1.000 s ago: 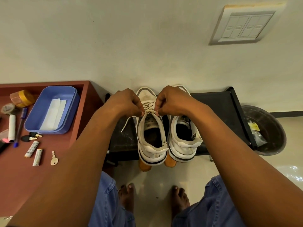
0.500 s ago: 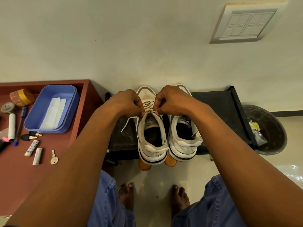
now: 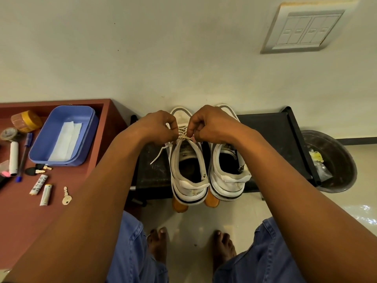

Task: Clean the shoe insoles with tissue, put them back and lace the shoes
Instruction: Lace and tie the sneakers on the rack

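Fingers of our left hand [image 3: 158, 127] and right hand [image 3: 210, 124] pinch the cream cotton shoelace [image 3: 184, 136] of the left white canvas sneaker [image 3: 188, 170], standing beside its mate [image 3: 229, 176] on the black surface [image 3: 273, 135].

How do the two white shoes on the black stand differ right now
The left shoe is being laced: both hands, left hand and right hand, pinch its lace over the tongue. The right shoe is not being handled, and no lace shows on it. A loose lace end trails beside the left shoe only. Both are white, heels toward the camera, side by side on the black stand.
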The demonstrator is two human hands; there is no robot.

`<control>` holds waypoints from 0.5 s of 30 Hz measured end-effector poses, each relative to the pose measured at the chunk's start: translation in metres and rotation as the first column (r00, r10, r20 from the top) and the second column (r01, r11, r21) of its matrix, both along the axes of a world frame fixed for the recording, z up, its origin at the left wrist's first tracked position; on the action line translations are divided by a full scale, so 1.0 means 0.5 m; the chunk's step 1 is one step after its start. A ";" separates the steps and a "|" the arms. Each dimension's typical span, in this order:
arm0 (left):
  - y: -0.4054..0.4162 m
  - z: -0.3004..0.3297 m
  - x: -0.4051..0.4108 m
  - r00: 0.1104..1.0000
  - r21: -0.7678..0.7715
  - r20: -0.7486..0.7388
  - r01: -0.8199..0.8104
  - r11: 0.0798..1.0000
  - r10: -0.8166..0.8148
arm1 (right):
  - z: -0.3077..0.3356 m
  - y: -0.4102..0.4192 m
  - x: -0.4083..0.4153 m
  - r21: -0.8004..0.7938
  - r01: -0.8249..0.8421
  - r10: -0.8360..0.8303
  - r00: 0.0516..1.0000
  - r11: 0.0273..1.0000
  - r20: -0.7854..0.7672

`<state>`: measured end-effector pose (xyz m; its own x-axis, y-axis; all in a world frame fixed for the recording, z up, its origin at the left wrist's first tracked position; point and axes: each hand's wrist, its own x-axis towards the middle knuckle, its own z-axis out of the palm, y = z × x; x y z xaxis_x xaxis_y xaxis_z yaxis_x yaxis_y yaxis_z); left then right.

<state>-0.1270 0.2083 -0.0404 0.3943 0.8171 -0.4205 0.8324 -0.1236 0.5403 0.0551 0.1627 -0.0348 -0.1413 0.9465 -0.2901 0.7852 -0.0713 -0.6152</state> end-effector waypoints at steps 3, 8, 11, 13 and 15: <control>0.000 0.004 -0.002 1.000 -0.008 0.013 -0.025 1.000 0.025 | 0.000 0.000 -0.001 0.002 0.001 -0.001 1.000 1.000 0.003; -0.005 0.015 -0.001 0.998 -0.027 0.053 -0.019 0.999 0.020 | -0.003 0.001 -0.003 0.006 0.006 -0.006 1.000 1.000 0.005; -0.005 0.018 -0.002 0.997 -0.014 0.074 -0.036 0.999 0.037 | 0.002 0.001 -0.002 0.001 0.011 -0.011 1.000 1.000 0.006; -0.003 0.018 -0.005 0.996 -0.024 0.079 -0.044 0.999 0.046 | 0.004 0.000 0.001 0.002 0.017 -0.017 1.000 1.000 0.011; -0.001 0.018 -0.006 0.996 -0.035 0.075 -0.048 0.998 0.050 | 0.004 0.001 0.004 0.006 0.020 -0.020 0.999 1.000 0.029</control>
<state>-0.1302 0.2077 -0.0313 0.3861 0.8225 -0.4176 0.7932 -0.0649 0.6055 0.0573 0.1631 -0.0328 -0.1137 0.9508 -0.2883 0.8014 -0.0837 -0.5923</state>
